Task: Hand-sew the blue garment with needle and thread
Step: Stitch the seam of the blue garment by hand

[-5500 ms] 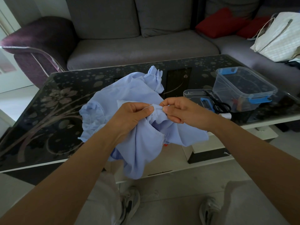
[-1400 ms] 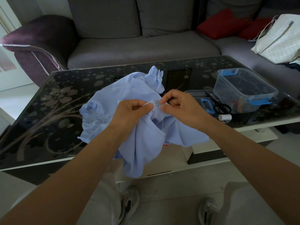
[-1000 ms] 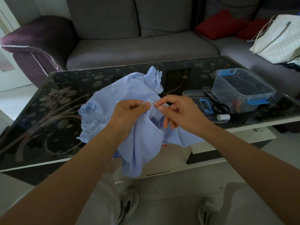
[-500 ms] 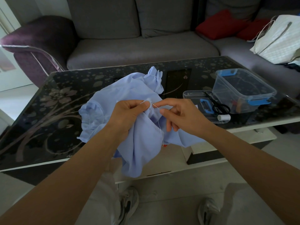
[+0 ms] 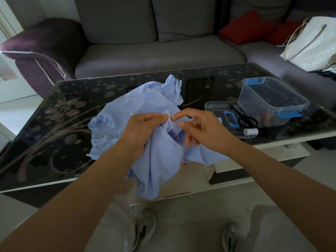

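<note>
The person is leaning over the near edge of a dark glass table [image 5: 54, 124], both bare forearms reaching forward and meeting above it. I am taking the spot where the hands meet as the centre of a clock, with the grey sofa [image 5: 154, 51] at twelve.

The left hand [image 5: 143, 128] is coming in from seven o'clock, knuckles up and wrist straight. It is gripping a bunched fold of the blue garment [image 5: 141, 106], its thumb pressing the cloth against the side of the index finger. The right hand [image 5: 201, 128] is coming in from four o'clock, turned slightly inward. Its index finger and thumb are pinching the needle [image 5: 174, 118], which is slanting into the fold just beside the left thumb. The other three fingers are curling loosely downward, touching the cloth below. A pale thread [image 5: 177, 137] is hanging from the needle towards six.

The garment is lying crumpled on the table from nine round to twelve. Its lower part is draping over the near edge towards six, in front of the person's knees.

At three o'clock, black-handled scissors [image 5: 243, 119] are lying on a clear lid [image 5: 214, 106], with a white spool [image 5: 251, 131] just beside them. A clear box [image 5: 272, 99] with blue clips is standing near them at two. Red cushions [image 5: 249, 28] and a white bag [image 5: 312, 44] are resting on the sofa at one and two.
</note>
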